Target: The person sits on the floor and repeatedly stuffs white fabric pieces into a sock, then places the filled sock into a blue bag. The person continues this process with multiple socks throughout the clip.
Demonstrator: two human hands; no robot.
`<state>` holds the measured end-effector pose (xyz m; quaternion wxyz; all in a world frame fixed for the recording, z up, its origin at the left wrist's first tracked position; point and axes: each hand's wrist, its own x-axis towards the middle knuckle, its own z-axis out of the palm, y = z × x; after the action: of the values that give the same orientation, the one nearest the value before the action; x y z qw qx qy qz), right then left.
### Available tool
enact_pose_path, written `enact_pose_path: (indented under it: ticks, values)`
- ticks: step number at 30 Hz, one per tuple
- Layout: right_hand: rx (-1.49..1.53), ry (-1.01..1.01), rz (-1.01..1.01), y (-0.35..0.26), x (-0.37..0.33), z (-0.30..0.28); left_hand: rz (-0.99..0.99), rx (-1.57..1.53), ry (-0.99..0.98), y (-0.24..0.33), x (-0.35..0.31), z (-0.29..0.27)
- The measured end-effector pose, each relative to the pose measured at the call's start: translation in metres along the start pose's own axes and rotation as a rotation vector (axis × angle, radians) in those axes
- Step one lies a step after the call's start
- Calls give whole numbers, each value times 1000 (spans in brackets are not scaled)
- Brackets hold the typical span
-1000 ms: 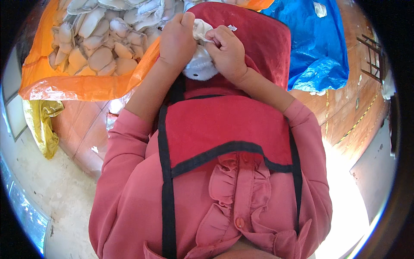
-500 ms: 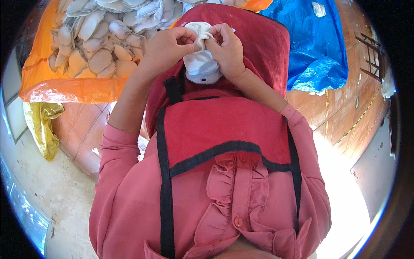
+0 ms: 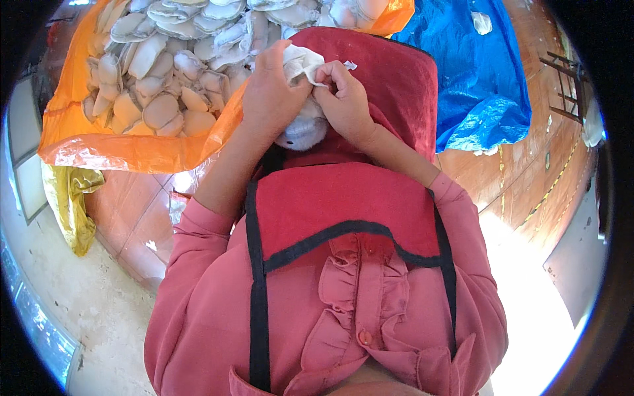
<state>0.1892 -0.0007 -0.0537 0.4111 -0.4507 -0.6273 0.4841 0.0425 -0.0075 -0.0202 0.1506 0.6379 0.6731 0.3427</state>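
A small white plush piece [image 3: 305,133] with a dark round spot lies over my lap, on the red apron [image 3: 396,79]. Its thin white fabric part [image 3: 302,63] stands up between my hands. My left hand [image 3: 272,96] is wrapped about the piece's left side, and covers much of it. The thumb and forefinger of my right hand [image 3: 343,104] pinch the edge of the fabric from the right. Part of the plush piece shows below my fingers; the rest is hidden.
At the far left, an orange sheet [image 3: 132,152] bears a heap of pale, oval, fuzzy-edged fabric pieces [image 3: 162,112]. A blue sheet [image 3: 489,86] with a small white scrap [image 3: 481,23] lies at the far right. A yellow bag [image 3: 72,204] is on the floor, and a dark frame [image 3: 564,89] stands further right.
My left hand has shifted right and lower, from pinching the fabric to wrapping round the plush piece. The piece has turned and sits lower. My right hand has moved slightly down, still pinching fabric.
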Motion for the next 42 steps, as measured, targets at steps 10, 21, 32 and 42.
enact_pose_path:
  ticks: [10, 21, 32, 42]
  values:
    - [283, -25, 157, -3, 6, -8, -198, 77, -181, -29, 14, 2]
    - [155, -291, 243, -9, -34, -39, -373, 34, -136, -21, 8, -15]
    - [708, -197, 684, 12, -32, -25, -664, -918, -212, -27, 3, -29]
    - [1056, -12, 634, -12, -23, -31, -837, -1432, 117, -31, -6, -4]
